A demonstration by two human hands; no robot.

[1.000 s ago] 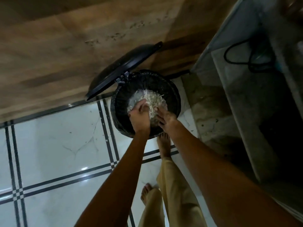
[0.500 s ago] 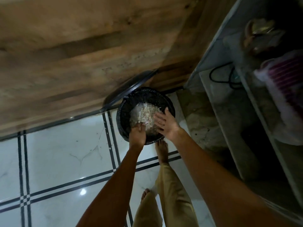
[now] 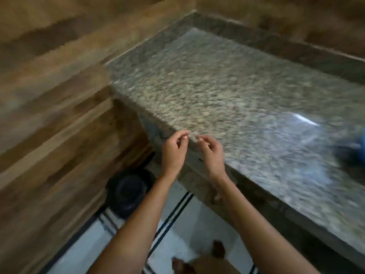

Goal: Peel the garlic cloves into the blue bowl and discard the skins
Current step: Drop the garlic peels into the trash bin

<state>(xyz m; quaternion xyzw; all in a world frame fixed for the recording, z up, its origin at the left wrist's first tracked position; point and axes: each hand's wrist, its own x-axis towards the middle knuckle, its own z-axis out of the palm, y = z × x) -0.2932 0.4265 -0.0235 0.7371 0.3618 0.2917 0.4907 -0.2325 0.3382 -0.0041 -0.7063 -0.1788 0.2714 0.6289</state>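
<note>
Both my hands hover side by side at the near corner of the granite counter (image 3: 217, 86). My left hand (image 3: 174, 150) and my right hand (image 3: 210, 151) have loosely curled fingers, and I see nothing held in either. A sliver of the blue bowl (image 3: 362, 139) shows at the right edge of the view, on the counter and far from both hands. The black bin (image 3: 127, 191) stands on the floor below and to the left of my hands. The frame is blurred, and no garlic or skins are visible.
A wood-panelled wall (image 3: 49, 115) runs along the left and behind the counter. White floor tiles with dark lines (image 3: 177, 224) lie below, with my feet at the bottom edge. The counter's front edge passes under my wrists.
My hands have lifted out of the bin, where they were over a heap of skins, up to the counter corner. The view has swung up from the floor to the counter.
</note>
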